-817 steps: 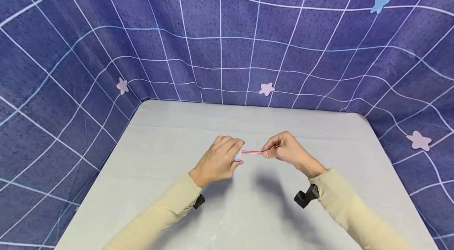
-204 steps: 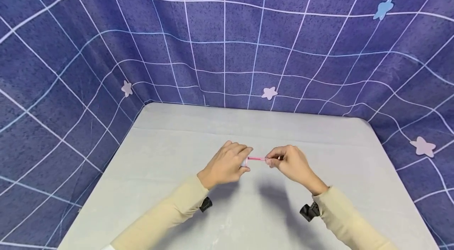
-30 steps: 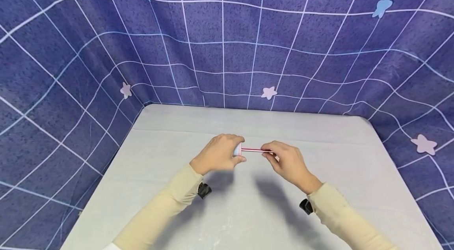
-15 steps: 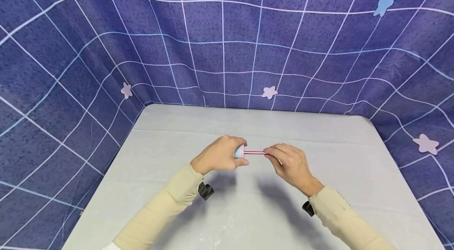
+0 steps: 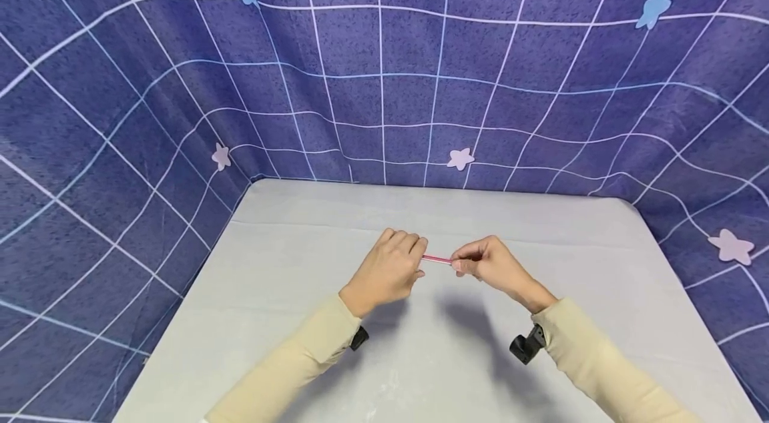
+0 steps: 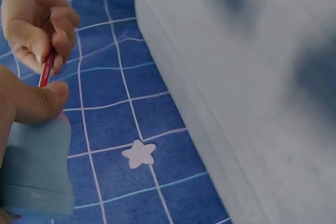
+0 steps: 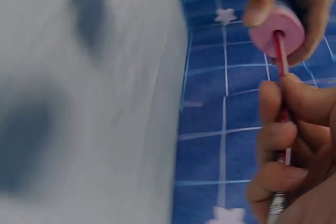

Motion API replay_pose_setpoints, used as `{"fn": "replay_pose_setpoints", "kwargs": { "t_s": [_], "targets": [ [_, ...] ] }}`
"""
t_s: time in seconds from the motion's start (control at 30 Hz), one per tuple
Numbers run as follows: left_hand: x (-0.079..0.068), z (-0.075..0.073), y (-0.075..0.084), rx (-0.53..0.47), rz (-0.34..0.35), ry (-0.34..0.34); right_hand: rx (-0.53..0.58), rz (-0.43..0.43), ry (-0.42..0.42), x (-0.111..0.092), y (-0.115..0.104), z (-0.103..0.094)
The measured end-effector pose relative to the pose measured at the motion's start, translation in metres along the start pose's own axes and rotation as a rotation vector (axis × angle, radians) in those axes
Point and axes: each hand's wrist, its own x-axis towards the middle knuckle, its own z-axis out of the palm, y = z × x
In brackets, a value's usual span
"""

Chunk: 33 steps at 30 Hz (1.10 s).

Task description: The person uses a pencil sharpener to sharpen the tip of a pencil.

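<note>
My left hand (image 5: pixel 387 267) grips a pencil sharpener, which the fingers hide in the head view. In the left wrist view the sharpener (image 6: pixel 37 163) shows a blue-grey waisted body with small lettering. Its round pink end (image 7: pixel 290 27) faces my right hand in the right wrist view. A red and white striped pencil (image 5: pixel 437 259) has one end in the hole of that pink face. My right hand (image 5: pixel 489 264) pinches the pencil between thumb and fingers, a short way from the sharpener. The pencil's other end runs back under the right palm (image 7: pixel 277 205).
Both hands are above a table with a pale grey cover (image 5: pixel 336 209), and their shadows fall on it. A blue-purple grid curtain (image 5: pixel 402 96) with stars encloses the back and sides. Small black cameras (image 5: pixel 527 345) sit at the wrists.
My right hand has turned about the pencil, its thumb now showing toward the head camera. My left hand has rolled so its fingers cover the sharpener, which showed half a second ago.
</note>
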Motion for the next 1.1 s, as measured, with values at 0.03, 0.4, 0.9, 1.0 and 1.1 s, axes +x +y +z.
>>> {"fn": "replay_pose_setpoints", "kwargs": {
  "t_s": [0.03,0.4,0.9,1.0,1.1],
  "targets": [
    [0.000,0.001,0.001,0.023,0.019,0.009,0.055,0.054,-0.037,0.000,0.002,-0.001],
    [-0.009,0.014,-0.004,-0.125,-0.050,-0.075,-0.315,-0.221,0.087,-0.002,0.009,0.011],
    [0.011,-0.010,-0.030,-0.438,-0.148,-0.233,-0.681,-0.778,0.474,-0.001,0.014,0.020],
    [0.015,-0.014,-0.031,-0.476,-0.164,-0.258,-0.674,-0.830,0.536,0.000,0.015,0.020],
    [0.016,-0.013,-0.029,-0.495,-0.158,-0.246,-0.679,-0.890,0.603,0.001,0.015,0.022]
  ]
}}
